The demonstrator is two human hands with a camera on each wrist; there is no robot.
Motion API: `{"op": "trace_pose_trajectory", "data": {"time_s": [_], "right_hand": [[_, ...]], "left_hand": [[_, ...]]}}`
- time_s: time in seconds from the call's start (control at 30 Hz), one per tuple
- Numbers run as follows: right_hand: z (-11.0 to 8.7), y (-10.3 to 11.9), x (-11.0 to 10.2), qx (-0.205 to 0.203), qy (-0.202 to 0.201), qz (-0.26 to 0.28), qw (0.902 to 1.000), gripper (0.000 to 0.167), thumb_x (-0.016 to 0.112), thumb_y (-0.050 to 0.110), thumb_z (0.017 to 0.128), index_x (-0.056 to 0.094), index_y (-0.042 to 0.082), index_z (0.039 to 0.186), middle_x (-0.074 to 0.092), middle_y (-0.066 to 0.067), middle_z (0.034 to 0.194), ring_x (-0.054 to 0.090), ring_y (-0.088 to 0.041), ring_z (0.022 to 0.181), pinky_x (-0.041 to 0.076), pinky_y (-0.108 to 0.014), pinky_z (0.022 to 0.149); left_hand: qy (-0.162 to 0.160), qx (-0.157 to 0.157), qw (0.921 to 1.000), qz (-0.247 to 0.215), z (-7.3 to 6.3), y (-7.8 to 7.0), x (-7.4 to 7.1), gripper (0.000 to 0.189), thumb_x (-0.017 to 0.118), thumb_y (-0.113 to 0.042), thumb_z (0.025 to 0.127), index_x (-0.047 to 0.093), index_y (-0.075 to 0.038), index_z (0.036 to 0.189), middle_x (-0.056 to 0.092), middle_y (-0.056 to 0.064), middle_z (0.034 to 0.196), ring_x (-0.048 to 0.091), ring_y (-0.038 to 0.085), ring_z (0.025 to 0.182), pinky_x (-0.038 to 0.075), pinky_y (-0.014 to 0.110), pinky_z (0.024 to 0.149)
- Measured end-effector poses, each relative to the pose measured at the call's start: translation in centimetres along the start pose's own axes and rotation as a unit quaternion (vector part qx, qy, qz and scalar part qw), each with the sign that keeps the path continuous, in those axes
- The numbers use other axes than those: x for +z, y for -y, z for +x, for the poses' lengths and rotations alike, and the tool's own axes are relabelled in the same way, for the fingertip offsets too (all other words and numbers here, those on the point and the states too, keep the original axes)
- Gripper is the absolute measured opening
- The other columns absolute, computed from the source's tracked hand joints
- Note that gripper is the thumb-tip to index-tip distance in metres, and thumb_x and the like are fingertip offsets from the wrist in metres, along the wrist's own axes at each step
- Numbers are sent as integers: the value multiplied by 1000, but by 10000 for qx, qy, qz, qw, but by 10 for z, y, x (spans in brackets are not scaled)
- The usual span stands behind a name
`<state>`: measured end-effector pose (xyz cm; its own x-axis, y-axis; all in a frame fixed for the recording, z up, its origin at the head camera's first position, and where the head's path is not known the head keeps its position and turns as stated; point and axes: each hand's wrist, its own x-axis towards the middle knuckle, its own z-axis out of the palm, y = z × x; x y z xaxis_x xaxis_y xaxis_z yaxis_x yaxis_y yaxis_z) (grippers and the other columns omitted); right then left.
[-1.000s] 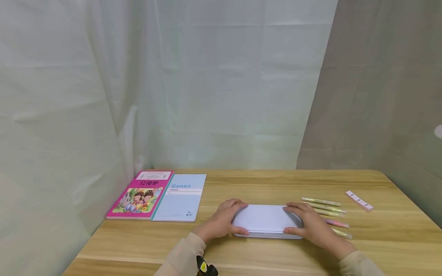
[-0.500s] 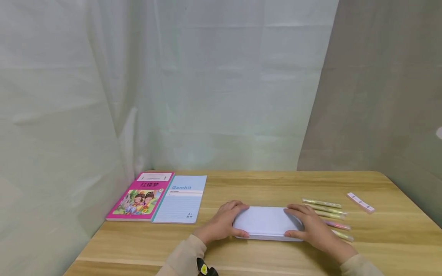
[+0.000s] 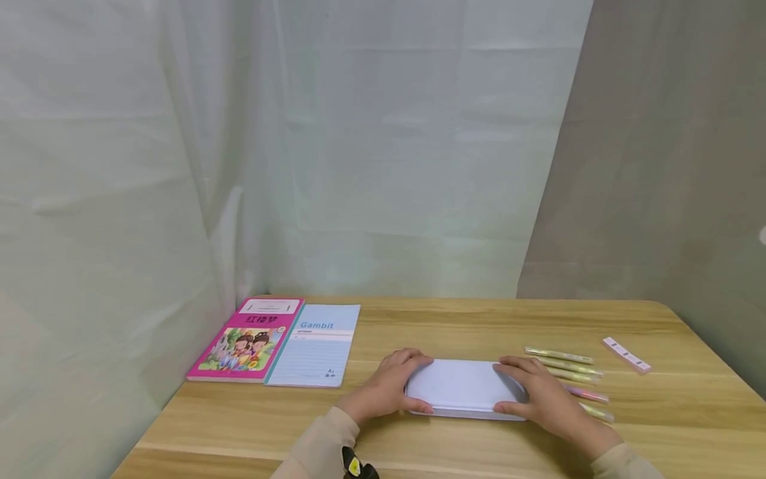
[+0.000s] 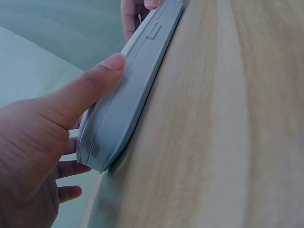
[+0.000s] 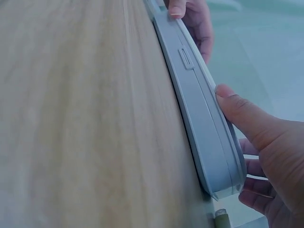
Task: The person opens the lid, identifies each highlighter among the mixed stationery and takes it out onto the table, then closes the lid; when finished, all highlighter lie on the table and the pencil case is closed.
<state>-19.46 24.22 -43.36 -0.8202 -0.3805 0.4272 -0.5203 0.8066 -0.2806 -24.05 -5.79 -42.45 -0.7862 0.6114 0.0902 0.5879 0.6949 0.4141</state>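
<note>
A closed white pencil case [image 3: 463, 386] lies flat on the wooden table, its latch [image 5: 185, 58] on the side facing the person. The left hand [image 3: 389, 384] grips its left end, with the thumb against the front side and the other fingers round the far side. At the opposite end, the right hand [image 3: 541, 396] holds the case the same way. In the left wrist view the left thumb [image 4: 102, 73] presses near the seam between lid and base. What the case contains is hidden.
Several capped pens [image 3: 559, 356] lie just right of the right hand, partly hidden by it. Farther right is a small pink-and-white strip [image 3: 626, 354]. A pink book [image 3: 248, 340] and a light blue notebook [image 3: 314, 346] lie side by side at the left.
</note>
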Motion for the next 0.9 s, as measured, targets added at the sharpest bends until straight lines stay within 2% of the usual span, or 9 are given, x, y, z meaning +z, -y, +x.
{"op": "trace_pose_trajectory", "data": {"time_s": [0.13, 0.33, 0.6, 0.77, 0.9], "right_hand": [[2, -2, 0, -64, 59, -118, 9999, 68, 74, 55, 72, 65, 9, 121, 63, -9, 124, 57, -32, 115, 51, -52, 91], [5, -5, -1, -130, 139, -283, 9994, 68, 73, 56, 73, 66, 8, 120, 64, -11, 123, 59, -34, 113, 51, -53, 92], [10, -6, -3, -132, 268, -206, 9993, 67, 73, 55, 74, 65, 6, 120, 64, -14, 123, 58, -40, 114, 46, -60, 96], [12, -6, -4, -163, 252, -216, 9993, 61, 74, 50, 76, 66, 6, 118, 64, -14, 121, 58, -40, 113, 45, -60, 97], [15, -7, -5, -213, 87, -220, 9995, 53, 73, 44, 80, 66, 8, 118, 63, -15, 122, 58, -40, 113, 47, -60, 93]], "left_hand": [[-74, 72, 9999, 70, 1, 1, 1, 82, 77, -53, 72, 48, -18, 140, 48, 3, 139, 41, 24, 132, 33, 44, 114], [-112, 131, 9989, 425, 6, 3, 3, 81, 76, -56, 72, 49, -19, 139, 50, 2, 138, 43, 22, 131, 33, 41, 115], [-149, 247, 9969, 736, 10, 4, 0, 81, 74, -58, 73, 51, -17, 138, 53, 3, 136, 45, 21, 129, 34, 41, 114], [-142, 336, 9956, 865, 11, 3, -2, 78, 73, -58, 74, 52, -16, 137, 53, 5, 135, 46, 23, 128, 35, 42, 114], [-316, 396, 9921, 1148, 14, 3, -4, 73, 70, -58, 76, 54, -16, 134, 51, 9, 138, 45, 27, 130, 36, 44, 113]]}}
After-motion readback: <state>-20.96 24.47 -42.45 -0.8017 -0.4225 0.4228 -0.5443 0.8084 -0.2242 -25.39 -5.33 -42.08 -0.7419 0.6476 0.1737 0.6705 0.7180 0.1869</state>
